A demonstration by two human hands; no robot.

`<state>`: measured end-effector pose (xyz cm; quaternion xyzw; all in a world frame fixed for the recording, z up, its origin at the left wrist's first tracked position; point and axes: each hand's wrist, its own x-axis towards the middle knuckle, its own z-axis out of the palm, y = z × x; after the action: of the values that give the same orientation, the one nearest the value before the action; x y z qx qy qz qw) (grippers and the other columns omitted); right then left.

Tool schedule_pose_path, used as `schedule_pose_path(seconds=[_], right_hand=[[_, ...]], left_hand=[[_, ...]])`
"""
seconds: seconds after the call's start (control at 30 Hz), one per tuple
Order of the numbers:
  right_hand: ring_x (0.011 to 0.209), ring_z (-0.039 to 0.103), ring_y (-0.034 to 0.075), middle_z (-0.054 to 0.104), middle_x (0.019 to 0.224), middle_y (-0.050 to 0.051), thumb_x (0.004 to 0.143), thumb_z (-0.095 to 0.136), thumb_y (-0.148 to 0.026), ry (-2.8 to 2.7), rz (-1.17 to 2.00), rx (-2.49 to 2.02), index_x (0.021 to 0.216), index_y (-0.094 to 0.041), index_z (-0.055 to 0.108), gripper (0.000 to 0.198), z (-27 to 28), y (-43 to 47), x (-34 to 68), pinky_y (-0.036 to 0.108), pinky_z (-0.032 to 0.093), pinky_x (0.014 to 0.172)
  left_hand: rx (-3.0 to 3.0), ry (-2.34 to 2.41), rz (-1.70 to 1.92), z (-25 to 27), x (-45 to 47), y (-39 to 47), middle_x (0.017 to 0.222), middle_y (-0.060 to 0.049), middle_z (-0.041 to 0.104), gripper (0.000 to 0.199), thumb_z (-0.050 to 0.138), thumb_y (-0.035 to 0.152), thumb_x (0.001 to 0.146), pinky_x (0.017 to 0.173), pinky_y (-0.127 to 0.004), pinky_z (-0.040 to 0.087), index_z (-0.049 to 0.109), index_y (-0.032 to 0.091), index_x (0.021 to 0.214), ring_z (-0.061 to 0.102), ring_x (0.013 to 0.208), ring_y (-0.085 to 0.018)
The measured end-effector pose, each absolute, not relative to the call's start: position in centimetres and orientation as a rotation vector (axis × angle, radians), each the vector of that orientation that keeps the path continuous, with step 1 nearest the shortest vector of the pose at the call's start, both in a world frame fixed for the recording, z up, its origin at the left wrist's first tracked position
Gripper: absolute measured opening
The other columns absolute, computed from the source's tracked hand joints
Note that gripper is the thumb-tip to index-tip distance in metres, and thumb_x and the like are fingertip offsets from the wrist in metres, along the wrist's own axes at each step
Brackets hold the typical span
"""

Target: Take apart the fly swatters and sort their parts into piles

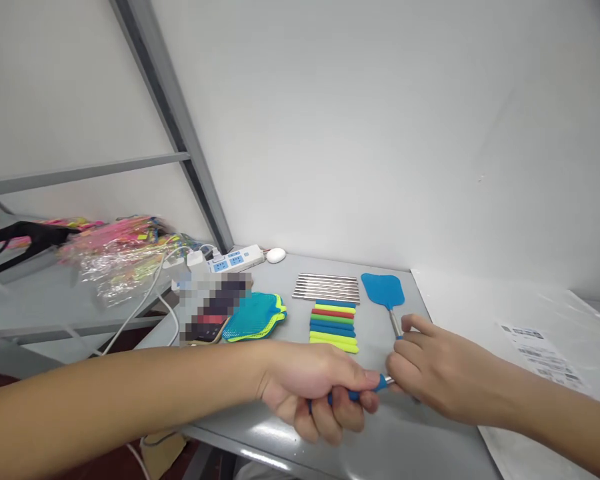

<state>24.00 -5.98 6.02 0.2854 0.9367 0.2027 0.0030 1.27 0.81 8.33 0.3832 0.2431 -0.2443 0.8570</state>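
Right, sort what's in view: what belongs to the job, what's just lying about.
Likely the job: held blue grip, metal rods, coloured tubes, blue swatter, mesh heads.
Apparently lying about: phone, power strip, white oval object, wrapped bundles, labelled white sheeting.

No readable text, only blurred dark print on the white label [543, 355] right of the blue swatter [383, 290], pixelated phone screen [214, 317] left of the swatter

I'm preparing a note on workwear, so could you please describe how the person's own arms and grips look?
The left forearm and right forearm are bare, with no sleeve showing. The left grip and right grip are human hands without gloves; no ring or watch shows.
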Motion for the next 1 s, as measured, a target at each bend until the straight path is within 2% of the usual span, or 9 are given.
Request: schedule_pose_path(seconds=[0.13, 0.27, 0.37, 0.43, 0.5, 0.57, 0.73, 0.9, 1.0], right_hand=[[0.052, 0.034, 0.014, 0.046, 0.058, -0.002, 0.09, 0.037, -0.008, 3.043, 0.68, 0.895, 0.068, -0.022, 0.046, 0.028, 5.5, -6.5, 24.2, 0.039, 0.036, 0.085], [0.056, 0.044, 0.016, 0.048, 0.061, -0.001, 0.082, 0.033, 0.001, 2.975, 0.703, 1.098, 0.07, -0.021, 0.047, 0.029, 4.9, -5.9, 23.8, 0.046, 0.037, 0.089], [0.057, 0.05, 0.017, 0.055, 0.067, 0.0, 0.088, 0.032, -0.004, 2.876, 0.335, 1.493, 0.076, -0.021, 0.047, 0.025, 5.2, -5.9, 22.5, 0.037, 0.044, 0.071], [0.054, 0.051, 0.015, 0.057, 0.067, -0.001, 0.097, 0.033, -0.02, 2.743, -0.065, 1.777, 0.077, -0.022, 0.043, 0.023, 5.8, -6.0, 21.5, 0.028, 0.038, 0.053], [0.051, 0.049, 0.015, 0.057, 0.063, -0.002, 0.1, 0.032, -0.033, 2.602, -0.334, 1.937, 0.074, -0.023, 0.037, 0.028, 6.2, -6.0, 20.9, 0.026, 0.03, 0.046], [0.049, 0.045, 0.014, 0.054, 0.059, -0.004, 0.1, 0.03, -0.035, 2.543, -0.424, 1.971, 0.072, -0.024, 0.032, 0.031, 6.2, -5.8, 20.9, 0.026, 0.027, 0.045], [0.045, 0.035, 0.012, 0.048, 0.055, -0.005, 0.1, 0.032, -0.035, 2.6, -0.34, 1.862, 0.071, -0.024, 0.029, 0.031, 4.7, -5.1, 21.6, 0.026, 0.02, 0.044], [0.041, 0.031, 0.012, 0.049, 0.055, -0.005, 0.1, 0.034, -0.029, 2.746, 0.035, 1.662, 0.074, -0.023, 0.038, 0.027, 3.4, -4.7, 21.8, 0.028, 0.013, 0.044], [0.041, 0.032, 0.012, 0.051, 0.057, -0.004, 0.1, 0.033, -0.026, 2.819, 0.213, 1.514, 0.074, -0.022, 0.042, 0.028, 3.1, -4.8, 21.8, 0.028, 0.012, 0.045]], left_hand=[[0.837, 0.519, -0.498, 8.3, 1.0, -0.8, 0.061, 0.007, 0.018, 0.035, 0.046, 0.055, 0.092, 0.038, -0.016, 0.007, 0.041, 0.023, 0.078, 0.01, 0.043, -0.007], [1.651, 0.708, -0.248, 8.3, 1.6, -0.5, 0.065, 0.004, 0.043, 0.033, 0.035, 0.051, 0.096, 0.045, -0.02, 0.03, 0.048, 0.021, 0.087, 0.037, 0.049, -0.009], [2.429, 0.786, -0.139, 8.7, 2.2, 0.0, 0.073, -0.001, 0.056, 0.025, 0.037, 0.038, 0.097, 0.049, -0.024, 0.034, 0.052, 0.02, 0.09, 0.05, 0.056, -0.013], [2.799, 0.77, -0.146, 8.6, 2.4, 0.0, 0.076, -0.002, 0.06, 0.009, 0.046, 0.024, 0.091, 0.048, -0.025, 0.033, 0.052, 0.019, 0.093, 0.054, 0.057, -0.015], [3.094, 0.719, -0.08, 8.2, 2.5, 0.0, 0.082, -0.004, 0.062, 0.014, 0.049, 0.011, 0.083, 0.049, -0.026, 0.035, 0.053, 0.017, 0.096, 0.057, 0.062, -0.018], [3.303, 0.69, 0.063, 7.5, 2.5, -0.1, 0.086, -0.006, 0.061, 0.017, 0.047, 0.008, 0.083, 0.051, -0.029, 0.039, 0.053, 0.016, 0.096, 0.059, 0.068, -0.022], [3.462, 0.612, 0.162, 5.7, 2.1, 0.4, 0.076, -0.006, 0.059, 0.016, 0.039, 0.012, 0.088, 0.051, -0.035, 0.043, 0.054, 0.015, 0.093, 0.061, 0.064, -0.026], [3.208, 0.773, -0.178, 6.6, 1.6, 0.4, 0.065, -0.004, 0.058, 0.014, 0.04, 0.013, 0.089, 0.043, -0.028, 0.032, 0.054, 0.016, 0.092, 0.054, 0.046, -0.019], [2.903, 0.854, -0.306, 8.1, 1.5, 0.0, 0.059, -0.001, 0.055, 0.016, 0.039, 0.023, 0.093, 0.042, -0.026, 0.025, 0.054, 0.017, 0.091, 0.047, 0.042, -0.016]])
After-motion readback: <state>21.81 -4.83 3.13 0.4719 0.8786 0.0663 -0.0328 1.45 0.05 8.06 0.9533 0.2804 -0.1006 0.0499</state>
